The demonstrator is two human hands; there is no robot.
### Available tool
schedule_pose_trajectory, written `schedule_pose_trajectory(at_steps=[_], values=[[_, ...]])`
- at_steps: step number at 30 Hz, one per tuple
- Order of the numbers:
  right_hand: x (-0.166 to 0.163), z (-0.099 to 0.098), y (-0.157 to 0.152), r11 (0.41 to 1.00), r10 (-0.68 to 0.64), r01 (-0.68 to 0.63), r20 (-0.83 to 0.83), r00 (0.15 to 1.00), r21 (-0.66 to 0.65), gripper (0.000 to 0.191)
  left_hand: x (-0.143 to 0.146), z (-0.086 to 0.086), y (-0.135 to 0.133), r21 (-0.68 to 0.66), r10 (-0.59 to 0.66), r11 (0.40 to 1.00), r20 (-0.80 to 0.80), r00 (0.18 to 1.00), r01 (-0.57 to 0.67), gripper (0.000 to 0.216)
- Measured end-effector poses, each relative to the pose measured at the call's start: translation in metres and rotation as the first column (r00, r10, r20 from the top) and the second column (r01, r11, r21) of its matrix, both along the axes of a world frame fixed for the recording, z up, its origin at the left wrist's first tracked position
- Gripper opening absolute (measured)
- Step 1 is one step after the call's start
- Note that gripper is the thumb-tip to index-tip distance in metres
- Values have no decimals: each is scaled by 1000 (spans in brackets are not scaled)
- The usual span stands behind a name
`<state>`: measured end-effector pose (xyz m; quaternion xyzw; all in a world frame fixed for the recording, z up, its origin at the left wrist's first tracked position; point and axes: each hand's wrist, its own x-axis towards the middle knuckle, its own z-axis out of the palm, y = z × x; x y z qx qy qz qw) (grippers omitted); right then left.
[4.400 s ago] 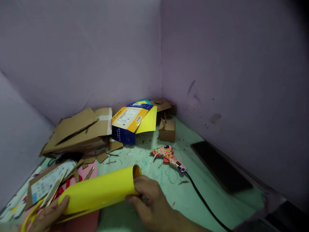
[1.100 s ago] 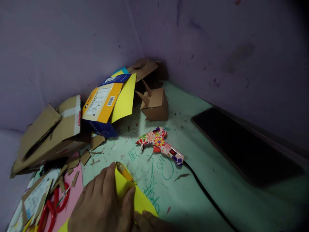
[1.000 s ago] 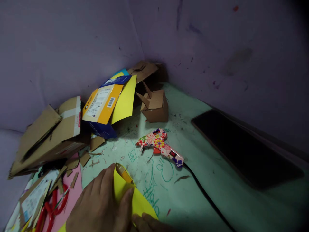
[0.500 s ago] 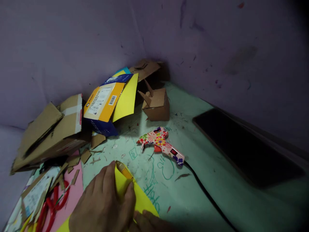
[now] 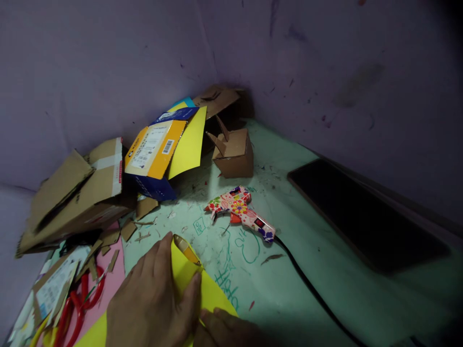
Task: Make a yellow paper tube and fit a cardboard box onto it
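Head view: a curled sheet of bright yellow paper [image 5: 211,291] lies on the pale green table [image 5: 275,299], down at 6 o'clock. Its rounded, open end points up to 12 o'clock. The left hand [image 5: 152,294] lies over the paper's 9 o'clock side, fingers close together, with the thumb out on top. The right hand [image 5: 227,330] touches the paper at 4 o'clock with bent fingers. I cannot tell if either hand is pinching it, because their undersides are hidden.

From the paper, a pink, flowery glue gun [image 5: 238,207] lies near, at 1 o'clock. Its thin black cord [image 5: 309,282] runs off toward 4 o'clock. Past it, also at 1 o'clock, sits a small brown cardboard box [image 5: 237,164] with two pointy bits on top. A flat black rectangle with round corners [image 5: 365,217] lies at 2 o'clock. An orange-and-blue cardboard box [image 5: 155,149] is between 11 and 12 o'clock. A big brown cardboard box [image 5: 97,193] is at 10 o'clock. Red loop-shaped handles [image 5: 76,301] lie at 9 o'clock.
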<state>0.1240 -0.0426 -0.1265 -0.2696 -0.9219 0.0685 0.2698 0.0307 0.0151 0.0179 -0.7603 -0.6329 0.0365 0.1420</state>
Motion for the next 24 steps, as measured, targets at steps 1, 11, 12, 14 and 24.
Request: schedule_pose_trajectory(at_steps=[1,11,12,14,24], values=[[-4,-6,1,1000,-17,17,0,1000,4,22,-1,-1,0,2,-11,1000,-1,1000,11,52],[-13,-28,-5,992,-108,112,-83,991,53,12,-8,-3,0,-4,-66,998,-28,997,66,56],[-14,-29,-5,992,-108,114,-88,990,57,13,-7,-3,-1,-3,-69,998,-25,997,69,56],[-15,-30,-6,991,-105,112,-97,990,67,15,-6,-2,-1,-1,-66,998,-36,997,66,58],[-12,-27,-3,989,8,10,-121,993,147,16,0,-1,2,-2,28,1000,-35,999,-28,51]])
